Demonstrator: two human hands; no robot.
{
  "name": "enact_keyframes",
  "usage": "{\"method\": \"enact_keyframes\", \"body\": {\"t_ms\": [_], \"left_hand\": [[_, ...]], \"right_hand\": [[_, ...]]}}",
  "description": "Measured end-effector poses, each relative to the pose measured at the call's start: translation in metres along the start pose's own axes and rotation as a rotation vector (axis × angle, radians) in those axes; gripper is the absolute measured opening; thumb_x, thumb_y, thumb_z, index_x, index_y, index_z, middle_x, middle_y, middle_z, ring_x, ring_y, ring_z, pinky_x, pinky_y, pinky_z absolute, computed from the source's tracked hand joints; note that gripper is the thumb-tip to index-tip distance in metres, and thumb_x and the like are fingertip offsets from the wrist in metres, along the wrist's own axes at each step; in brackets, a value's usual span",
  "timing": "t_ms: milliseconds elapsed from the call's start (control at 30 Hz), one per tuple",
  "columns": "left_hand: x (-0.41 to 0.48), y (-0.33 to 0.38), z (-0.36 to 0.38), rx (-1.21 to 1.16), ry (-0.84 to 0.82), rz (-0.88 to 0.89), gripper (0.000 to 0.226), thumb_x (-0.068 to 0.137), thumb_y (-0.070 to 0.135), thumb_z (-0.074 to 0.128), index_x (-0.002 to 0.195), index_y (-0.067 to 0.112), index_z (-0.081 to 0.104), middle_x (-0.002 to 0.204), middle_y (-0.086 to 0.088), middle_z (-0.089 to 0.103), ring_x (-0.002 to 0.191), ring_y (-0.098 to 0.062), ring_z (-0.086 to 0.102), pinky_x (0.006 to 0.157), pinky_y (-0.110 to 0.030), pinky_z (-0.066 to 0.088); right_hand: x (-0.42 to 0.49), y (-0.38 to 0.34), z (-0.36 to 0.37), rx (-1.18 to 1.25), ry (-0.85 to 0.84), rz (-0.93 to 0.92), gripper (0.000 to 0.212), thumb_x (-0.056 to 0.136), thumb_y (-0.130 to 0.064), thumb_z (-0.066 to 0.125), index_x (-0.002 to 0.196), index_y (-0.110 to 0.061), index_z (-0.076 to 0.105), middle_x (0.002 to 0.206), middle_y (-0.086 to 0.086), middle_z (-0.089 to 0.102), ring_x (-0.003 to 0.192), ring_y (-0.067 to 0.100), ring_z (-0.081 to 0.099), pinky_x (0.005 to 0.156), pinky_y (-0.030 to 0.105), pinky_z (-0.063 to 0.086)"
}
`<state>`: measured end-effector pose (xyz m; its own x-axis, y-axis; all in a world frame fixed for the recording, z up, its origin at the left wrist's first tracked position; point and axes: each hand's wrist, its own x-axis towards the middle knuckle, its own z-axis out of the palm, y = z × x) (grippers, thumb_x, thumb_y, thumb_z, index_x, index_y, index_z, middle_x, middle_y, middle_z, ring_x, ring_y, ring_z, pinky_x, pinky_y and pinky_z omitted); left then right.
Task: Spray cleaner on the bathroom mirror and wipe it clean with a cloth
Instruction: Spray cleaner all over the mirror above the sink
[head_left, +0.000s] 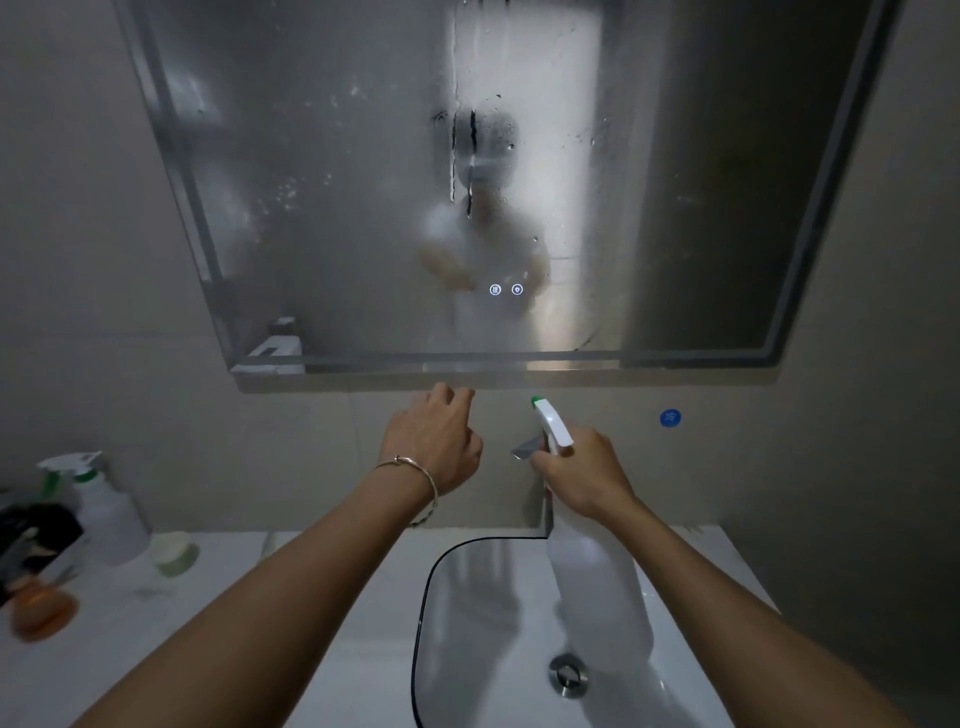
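Note:
The bathroom mirror (363, 182) hangs on the wall ahead, fogged over with spray droplets and a few run marks down its middle. Two small lit icons glow near its lower centre. My right hand (584, 475) grips the neck of a translucent white spray bottle (597, 587) with a green-tipped nozzle, held over the sink and pointing up toward the mirror. My left hand (439, 441), with a thin bracelet at the wrist, is raised just under the mirror's bottom edge, fingers loosely curled and holding nothing. No cloth is in view.
A white sink (467, 649) with a metal drain (569, 674) lies below my arms, a faucet behind the bottle. On the counter at left stand another spray bottle (104, 509), a small jar (174, 553) and dark and orange items. A blue round sticker (670, 418) marks the wall.

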<state>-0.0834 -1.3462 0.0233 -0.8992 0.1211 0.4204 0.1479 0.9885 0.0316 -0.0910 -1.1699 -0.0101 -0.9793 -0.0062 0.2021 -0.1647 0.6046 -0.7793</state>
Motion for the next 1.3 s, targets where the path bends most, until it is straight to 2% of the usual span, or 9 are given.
{"method": "enact_keyframes", "body": {"t_ms": [100, 267, 500, 567, 733, 867, 1000, 1200, 1300], "left_hand": [[-0.002, -0.014, -0.001, 0.014, 0.001, -0.022, 0.043, 0.089, 0.031, 0.041, 0.131, 0.018, 0.040, 0.126, -0.006, 0.048, 0.103, -0.024, 0.053, 0.079, -0.037, 0.050], [-0.007, -0.030, -0.005, 0.033, 0.006, -0.059, 0.044, 0.089, 0.030, 0.042, 0.132, 0.019, 0.039, 0.126, -0.006, 0.047, 0.106, -0.024, 0.051, 0.080, -0.035, 0.048], [-0.022, -0.066, -0.013, 0.088, 0.023, -0.107, 0.045, 0.090, 0.029, 0.041, 0.133, 0.017, 0.039, 0.127, -0.006, 0.048, 0.104, -0.024, 0.052, 0.078, -0.034, 0.045], [-0.027, -0.080, -0.016, 0.089, 0.018, -0.143, 0.044, 0.089, 0.028, 0.041, 0.132, 0.017, 0.041, 0.126, -0.007, 0.049, 0.105, -0.026, 0.052, 0.079, -0.035, 0.044], [-0.039, -0.113, -0.019, 0.121, -0.005, -0.211, 0.044, 0.088, 0.029, 0.041, 0.130, 0.018, 0.041, 0.124, -0.007, 0.049, 0.102, -0.025, 0.053, 0.079, -0.034, 0.047], [-0.050, -0.139, -0.023, 0.124, -0.003, -0.255, 0.042, 0.087, 0.029, 0.042, 0.128, 0.017, 0.043, 0.123, -0.007, 0.050, 0.104, -0.027, 0.052, 0.080, -0.034, 0.045], [-0.064, -0.171, -0.025, 0.124, -0.008, -0.321, 0.041, 0.087, 0.029, 0.042, 0.126, 0.017, 0.045, 0.121, -0.007, 0.050, 0.106, -0.027, 0.050, 0.080, -0.035, 0.045], [-0.083, -0.219, -0.024, 0.102, -0.044, -0.430, 0.040, 0.088, 0.028, 0.041, 0.126, 0.016, 0.047, 0.124, -0.007, 0.049, 0.107, -0.026, 0.052, 0.082, -0.035, 0.046], [-0.089, -0.240, -0.026, 0.101, -0.017, -0.455, 0.039, 0.088, 0.027, 0.042, 0.124, 0.015, 0.049, 0.121, -0.008, 0.051, 0.110, -0.027, 0.049, 0.084, -0.036, 0.046]], "right_hand": [[0.004, -0.004, 0.010, 0.001, -0.036, -0.022, 0.013, 0.074, -0.017, 0.059, 0.073, -0.004, 0.060, 0.069, 0.013, 0.067, 0.051, 0.014, 0.062, 0.057, 0.028, 0.051], [0.007, -0.024, 0.031, 0.016, -0.096, -0.104, 0.013, 0.074, -0.015, 0.060, 0.084, -0.006, 0.059, 0.077, 0.013, 0.066, 0.061, 0.026, 0.067, 0.062, 0.044, 0.058], [0.011, -0.048, 0.060, -0.068, -0.119, -0.127, 0.010, 0.074, -0.021, 0.057, 0.065, -0.018, 0.053, 0.066, 0.008, 0.065, 0.058, 0.025, 0.067, 0.059, 0.042, 0.057], [0.012, -0.055, 0.071, -0.081, -0.125, -0.169, 0.009, 0.069, -0.026, 0.056, 0.070, -0.017, 0.054, 0.068, 0.008, 0.064, 0.062, 0.029, 0.066, 0.060, 0.046, 0.057], [0.015, -0.079, 0.096, -0.022, -0.153, -0.217, 0.036, 0.063, -0.036, 0.052, 0.088, -0.011, 0.057, 0.082, 0.009, 0.062, 0.070, 0.032, 0.063, 0.065, 0.048, 0.057], [0.016, -0.099, 0.120, -0.027, -0.168, -0.212, 0.023, 0.061, -0.036, 0.050, 0.071, -0.016, 0.051, 0.075, 0.011, 0.063, 0.070, 0.032, 0.065, 0.064, 0.045, 0.057], [0.014, -0.115, 0.147, -0.096, -0.199, -0.260, 0.020, 0.061, -0.036, 0.048, 0.057, -0.017, 0.041, 0.059, 0.004, 0.057, 0.058, 0.029, 0.064, 0.062, 0.043, 0.055], [0.012, -0.150, 0.186, -0.068, -0.265, -0.330, 0.029, 0.062, -0.036, 0.049, 0.079, -0.013, 0.054, 0.073, 0.006, 0.063, 0.064, 0.028, 0.066, 0.062, 0.045, 0.056], [0.012, -0.166, 0.201, -0.031, -0.277, -0.303, 0.025, 0.064, -0.033, 0.051, 0.080, -0.014, 0.056, 0.075, 0.006, 0.065, 0.064, 0.028, 0.067, 0.063, 0.045, 0.057]]}}
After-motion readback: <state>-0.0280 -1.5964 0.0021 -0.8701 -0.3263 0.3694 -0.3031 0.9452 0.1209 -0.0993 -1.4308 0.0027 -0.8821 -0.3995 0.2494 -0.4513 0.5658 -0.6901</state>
